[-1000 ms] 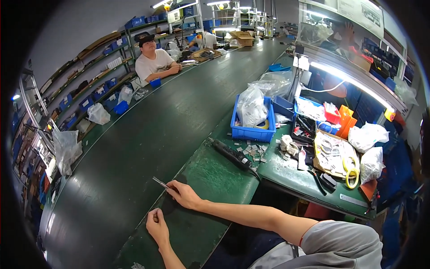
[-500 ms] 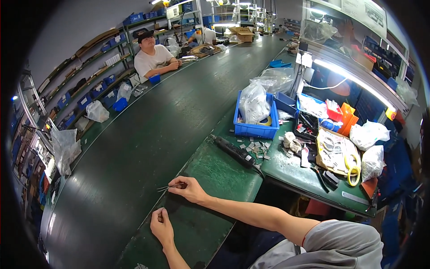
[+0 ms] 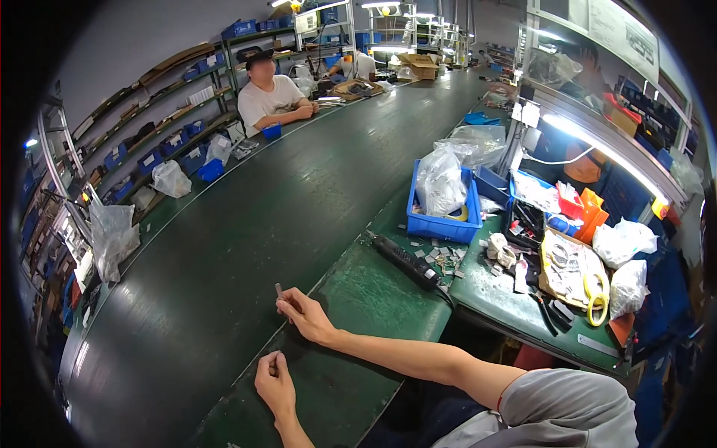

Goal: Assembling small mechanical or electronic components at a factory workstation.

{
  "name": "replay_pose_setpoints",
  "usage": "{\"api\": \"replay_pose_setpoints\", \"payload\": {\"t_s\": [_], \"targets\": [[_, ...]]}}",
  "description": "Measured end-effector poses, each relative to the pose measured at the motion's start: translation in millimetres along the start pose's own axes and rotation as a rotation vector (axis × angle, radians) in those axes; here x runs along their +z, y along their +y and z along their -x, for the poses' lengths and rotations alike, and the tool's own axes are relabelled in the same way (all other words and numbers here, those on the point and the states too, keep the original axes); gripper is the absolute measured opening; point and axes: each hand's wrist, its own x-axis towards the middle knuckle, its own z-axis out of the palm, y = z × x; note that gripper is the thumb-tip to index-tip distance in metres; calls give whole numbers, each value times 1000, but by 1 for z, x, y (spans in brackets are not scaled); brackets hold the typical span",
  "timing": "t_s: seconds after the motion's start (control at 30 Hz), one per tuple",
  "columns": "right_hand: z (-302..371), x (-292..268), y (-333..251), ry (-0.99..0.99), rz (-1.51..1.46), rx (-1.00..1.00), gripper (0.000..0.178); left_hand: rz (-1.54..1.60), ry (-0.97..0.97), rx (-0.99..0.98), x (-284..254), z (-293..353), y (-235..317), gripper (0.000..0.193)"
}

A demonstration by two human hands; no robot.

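Near the edge of the green bench (image 3: 351, 299), my right hand (image 3: 308, 316) is closed round a pair of metal tweezers (image 3: 278, 290). Their narrow grey end sticks up above my fingers, and the rest is mostly hidden by the hand. Closer to me, my left hand (image 3: 275, 384) hovers over the same bench with thumb and fingers pinched together. Whatever it holds, if anything, is hidden or too small to name. Beyond my right hand lies a black corded power screwdriver (image 3: 403, 259), beside a scatter of small grey metal pieces (image 3: 442, 258).
A dark conveyor belt (image 3: 224, 269) runs along the left. On the right stand a blue bin (image 3: 446, 226) with plastic bags, a cardboard tray (image 3: 571, 261) of parts, a yellow tape roll (image 3: 597, 308) and black-handled pliers (image 3: 545, 313). Across the belt sits a person (image 3: 270, 97).
My right hand has turned the tweezers, from lying sideways to the left to one end standing up. My left hand stays pinched. The whole view has shifted slightly.
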Motion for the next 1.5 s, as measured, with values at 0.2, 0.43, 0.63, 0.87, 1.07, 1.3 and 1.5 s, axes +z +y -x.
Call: {"api": "replay_pose_setpoints", "payload": {"t_s": [0.2,0.43,0.63,0.87,1.07,1.3,1.5], "targets": [[2,3,8,-30,88,-27,21,33,-2,-1,4,1,-12,14],[-1,-1,-2,-84,25,45,22,-49,-37,1,5,0,3,13],[-1,-2,-6,-136,-43,160,26,-84,-32,7,6,2,6,13],[-3,-5,-1,-119,10,135,31,-97,-30,-10,5,4,8,12],[-3,-7,5,-119,61,153,33,-109,-39,0,5,4,11,12],[-2,-7,5,-146,97,162,32,-83,-37,4,6,5,8,12],[-3,-6,3,-145,105,151,32,-87,-40,25,7,4,5,11]]}}
